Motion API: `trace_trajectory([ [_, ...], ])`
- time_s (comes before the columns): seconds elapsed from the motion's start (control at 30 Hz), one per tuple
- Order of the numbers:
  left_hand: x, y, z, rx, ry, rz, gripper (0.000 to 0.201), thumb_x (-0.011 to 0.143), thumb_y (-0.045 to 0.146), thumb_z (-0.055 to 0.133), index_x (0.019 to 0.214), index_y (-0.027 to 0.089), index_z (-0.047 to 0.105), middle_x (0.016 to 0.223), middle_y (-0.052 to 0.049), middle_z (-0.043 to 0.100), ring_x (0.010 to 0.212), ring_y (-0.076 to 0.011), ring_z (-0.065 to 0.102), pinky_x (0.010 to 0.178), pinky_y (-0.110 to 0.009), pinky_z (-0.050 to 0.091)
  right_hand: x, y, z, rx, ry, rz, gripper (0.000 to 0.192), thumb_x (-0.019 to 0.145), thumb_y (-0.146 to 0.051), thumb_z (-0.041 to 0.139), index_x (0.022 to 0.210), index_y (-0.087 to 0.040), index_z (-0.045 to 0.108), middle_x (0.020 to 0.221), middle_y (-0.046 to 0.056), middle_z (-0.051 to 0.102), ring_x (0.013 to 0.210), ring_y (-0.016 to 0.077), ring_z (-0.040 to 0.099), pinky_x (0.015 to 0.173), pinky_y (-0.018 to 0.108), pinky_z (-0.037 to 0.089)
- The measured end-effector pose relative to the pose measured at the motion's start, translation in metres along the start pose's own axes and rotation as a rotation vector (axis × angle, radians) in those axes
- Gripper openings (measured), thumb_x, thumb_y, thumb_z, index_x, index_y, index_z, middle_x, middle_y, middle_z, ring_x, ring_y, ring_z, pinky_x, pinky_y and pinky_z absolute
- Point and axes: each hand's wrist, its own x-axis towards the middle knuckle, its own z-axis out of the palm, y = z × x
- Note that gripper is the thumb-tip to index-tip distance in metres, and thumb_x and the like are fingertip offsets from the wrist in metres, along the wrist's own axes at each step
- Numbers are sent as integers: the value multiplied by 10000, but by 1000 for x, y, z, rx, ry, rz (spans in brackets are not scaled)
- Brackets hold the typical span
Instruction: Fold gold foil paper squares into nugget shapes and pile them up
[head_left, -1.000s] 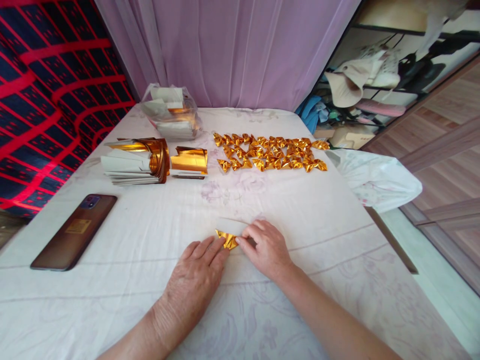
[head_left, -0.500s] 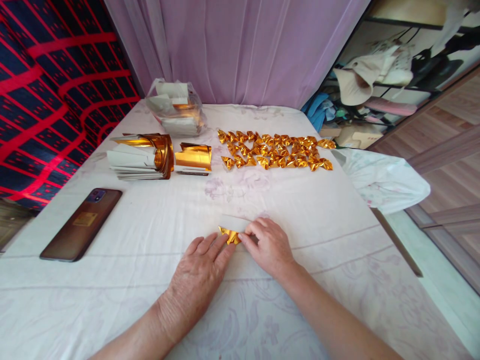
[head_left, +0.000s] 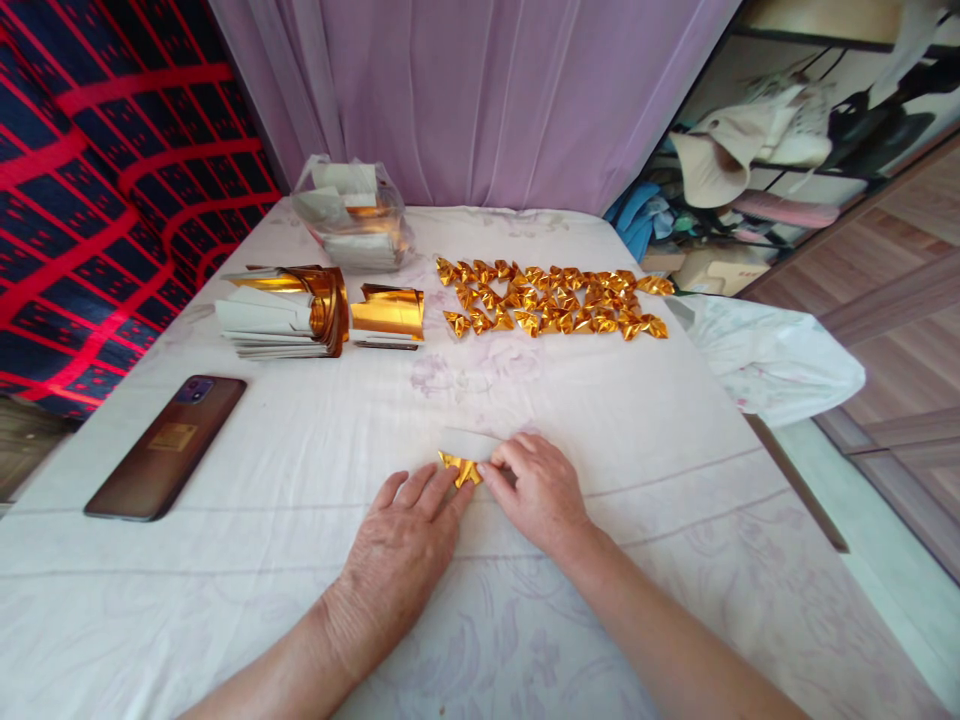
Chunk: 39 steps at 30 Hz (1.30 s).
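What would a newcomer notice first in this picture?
Probably the rows of shiny folded gold foil pieces on the far half of the white floral tablecloth. A red and navy patterned cloth stands out at the left edge. Nearer, the bare left hand and right hand meet at a small folded gold paper.

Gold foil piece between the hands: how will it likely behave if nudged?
The foil looks thin, so it's probably light and quick to slide on the cloth. Its sharp creases suggest it may hold shape but dent easily; its angular outline makes rolling unlikely.
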Motion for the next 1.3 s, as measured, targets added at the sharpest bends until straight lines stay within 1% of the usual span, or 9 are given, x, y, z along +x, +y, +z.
trace_trajectory([
  [0.17, 0, 0, 0, -9, 11, -7, 396, 914, 157, 478, 1296, 224, 556, 1319, -76, 588, 1174, -260, 547, 959, -453, 437, 0, 0, 2, -1, 25, 0, 193, 850, -259, 647, 680, -212, 568, 691, -1, 580, 721, 169, 540, 680, 296, 353],
  [0.6, 1, -1, -2, -49, 3, -9, 405, 913, 182, 481, 1305, 247, 555, 1310, -72, 587, 1169, -261, 542, 964, -456, 433, -1, 1, 3, 23, 40, 13, 192, 862, -275, 626, 691, -223, 559, 704, 3, 596, 735, 172, 550, 686, 298, 367],
  [0.73, 3, 0, -4, -52, 7, -17, 385, 908, 185, 490, 1279, 244, 578, 1302, -63, 597, 1159, -264, 546, 956, -455, 439, -1, 0, 3, 26, 34, 32, 176, 841, -263, 654, 696, -222, 563, 713, -3, 593, 746, 171, 551, 691, 298, 365],
  [0.93, 4, 2, -5, -26, -3, -11, 381, 914, 176, 474, 1278, 222, 576, 1290, -87, 595, 1153, -260, 548, 950, -449, 441, 0, -1, 3, -4, 34, 21, 192, 846, -268, 655, 684, -222, 562, 707, 3, 586, 743, 176, 545, 680, 300, 355],
  [1.13, 3, 2, -3, -15, 17, -14, 370, 908, 190, 505, 1270, 223, 575, 1287, -80, 601, 1158, -262, 553, 961, -455, 428, -2, 1, 2, 5, 41, -7, 171, 847, -284, 648, 707, -223, 570, 716, 6, 587, 749, 177, 550, 687, 301, 365],
  [1.3, 4, 3, -3, -22, 40, -21, 356, 908, 182, 490, 1249, 210, 589, 1264, -78, 620, 1142, -260, 560, 943, -451, 433, -2, -1, 2, 12, 47, -1, 160, 808, -295, 688, 719, -221, 576, 728, 10, 601, 766, 188, 563, 702, 307, 380],
])
